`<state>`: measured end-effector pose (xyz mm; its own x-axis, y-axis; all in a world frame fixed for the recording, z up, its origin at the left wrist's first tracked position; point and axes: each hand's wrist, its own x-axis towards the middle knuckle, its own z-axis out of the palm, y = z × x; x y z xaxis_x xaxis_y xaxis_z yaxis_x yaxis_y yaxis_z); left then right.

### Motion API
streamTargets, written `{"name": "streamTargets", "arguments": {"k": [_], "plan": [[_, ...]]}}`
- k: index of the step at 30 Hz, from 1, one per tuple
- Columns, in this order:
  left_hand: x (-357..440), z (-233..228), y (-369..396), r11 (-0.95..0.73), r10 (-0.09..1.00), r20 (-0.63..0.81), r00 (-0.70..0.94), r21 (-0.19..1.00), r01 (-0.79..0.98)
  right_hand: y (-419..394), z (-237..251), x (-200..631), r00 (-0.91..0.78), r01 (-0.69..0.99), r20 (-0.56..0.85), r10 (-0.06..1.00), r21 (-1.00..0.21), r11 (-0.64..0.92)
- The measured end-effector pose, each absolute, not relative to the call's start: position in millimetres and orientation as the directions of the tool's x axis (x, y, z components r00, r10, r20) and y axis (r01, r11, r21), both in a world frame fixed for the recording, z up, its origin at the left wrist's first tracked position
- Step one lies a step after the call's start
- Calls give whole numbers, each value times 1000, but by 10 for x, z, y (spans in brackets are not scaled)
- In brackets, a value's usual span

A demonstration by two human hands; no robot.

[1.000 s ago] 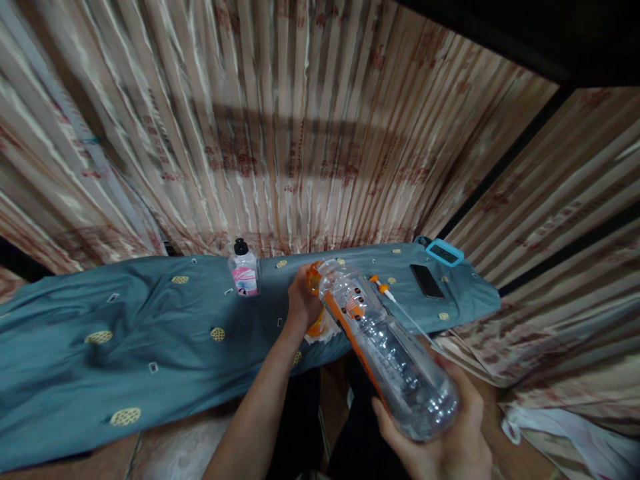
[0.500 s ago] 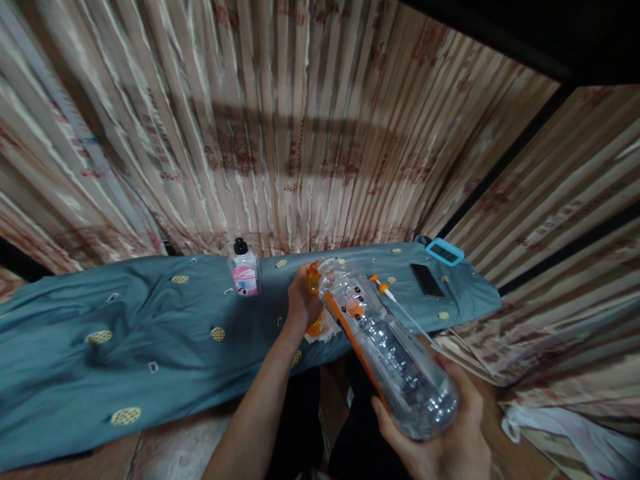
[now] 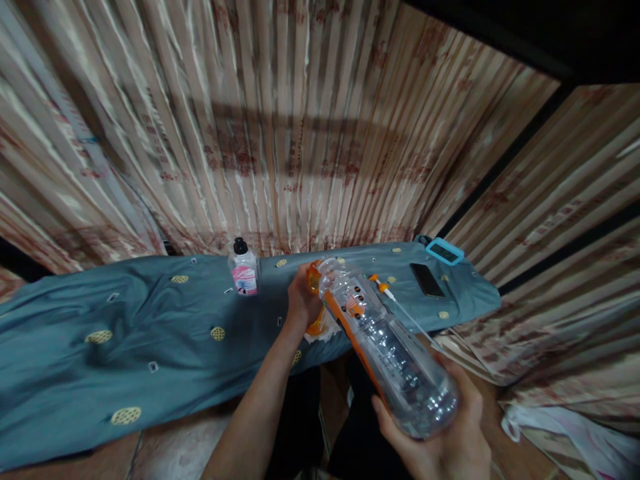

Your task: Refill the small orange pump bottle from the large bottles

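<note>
My right hand [image 3: 440, 440] wraps its fingers around the base of a clear plastic bottle [image 3: 385, 347], tipped away from me with its neck over the near edge of the blue cloth [image 3: 150, 333]. My left hand [image 3: 301, 300] is closed on an orange item [image 3: 315, 293] at the bottle's mouth. Farther left stands a small pink-labelled bottle [image 3: 244, 270]; far right lie a phone [image 3: 426, 280] and a blue-cased device [image 3: 444, 252].

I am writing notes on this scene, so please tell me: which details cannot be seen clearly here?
- Head view: the bottle neck and cap are hidden by the left hand.
- The small bottle label is too small to read.
- The right hand is cut off by the bottom edge.
</note>
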<state>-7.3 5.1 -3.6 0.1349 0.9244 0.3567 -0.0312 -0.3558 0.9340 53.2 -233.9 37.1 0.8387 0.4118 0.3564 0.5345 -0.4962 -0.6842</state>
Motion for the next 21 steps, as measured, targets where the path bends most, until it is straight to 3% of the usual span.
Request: {"name": "streamTargets", "arguments": {"k": [21], "plan": [[-90, -60, 73, -378, 917, 371, 148, 925, 28, -2334, 394, 528, 832, 543, 364, 418, -690, -480]]}}
